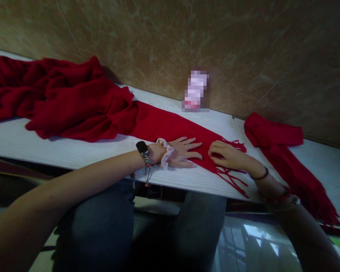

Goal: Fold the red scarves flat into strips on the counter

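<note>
A red fringed scarf (pixel 164 122) lies flat across the white table, its left part bunched into a large heap. My left hand (pixel 184 152) rests palm down on the flat part near the fringed end, fingers spread, with a ring, a pale scrunchie and a dark watch on that arm. Just right of it, my right hand (pixel 225 154) is curled at the fringed edge, fingertips bent down against the cloth. Whether strands are between those fingertips is too small to tell. Loose tassels stick out above and below my right hand.
A second red scarf (pixel 286 162), folded over at its top, lies to the right beyond my right wrist. A blurred-out pinkish upright object (pixel 196 90) stands at the table's back edge against the brown marbled wall. The white table's (pixel 102 151) front edge runs above my knees.
</note>
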A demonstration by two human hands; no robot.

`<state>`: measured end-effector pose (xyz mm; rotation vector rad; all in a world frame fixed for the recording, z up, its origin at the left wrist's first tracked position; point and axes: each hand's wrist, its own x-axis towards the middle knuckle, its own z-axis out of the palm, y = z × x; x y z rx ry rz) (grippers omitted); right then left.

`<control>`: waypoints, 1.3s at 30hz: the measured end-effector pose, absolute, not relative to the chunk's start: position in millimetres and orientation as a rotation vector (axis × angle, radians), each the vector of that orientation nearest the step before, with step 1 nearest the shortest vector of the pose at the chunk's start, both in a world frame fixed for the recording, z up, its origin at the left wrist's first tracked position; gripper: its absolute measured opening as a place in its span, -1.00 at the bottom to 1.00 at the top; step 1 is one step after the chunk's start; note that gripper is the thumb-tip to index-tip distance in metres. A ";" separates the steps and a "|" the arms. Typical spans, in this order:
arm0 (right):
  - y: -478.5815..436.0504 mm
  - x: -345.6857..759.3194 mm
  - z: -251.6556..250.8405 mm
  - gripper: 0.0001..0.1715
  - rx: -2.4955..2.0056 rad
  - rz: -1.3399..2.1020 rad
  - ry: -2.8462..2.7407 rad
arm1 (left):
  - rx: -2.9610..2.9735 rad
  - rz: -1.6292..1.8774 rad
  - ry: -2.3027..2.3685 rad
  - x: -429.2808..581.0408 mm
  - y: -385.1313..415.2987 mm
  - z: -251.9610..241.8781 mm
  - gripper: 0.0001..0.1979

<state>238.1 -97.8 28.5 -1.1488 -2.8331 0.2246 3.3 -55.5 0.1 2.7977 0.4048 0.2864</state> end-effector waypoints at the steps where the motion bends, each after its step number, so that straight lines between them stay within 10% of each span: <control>1: -95.4 242.9 26.7 -0.84 -1.193 0.201 -2.863 | 2.795 0.279 0.407 2.8 -53.2 -2.6 -0.62; 39: -61.8 295.7 6.7 -0.55 -1.549 -0.090 -2.404 | 2.825 0.353 0.595 -2.1 -48.5 -31.0 -0.68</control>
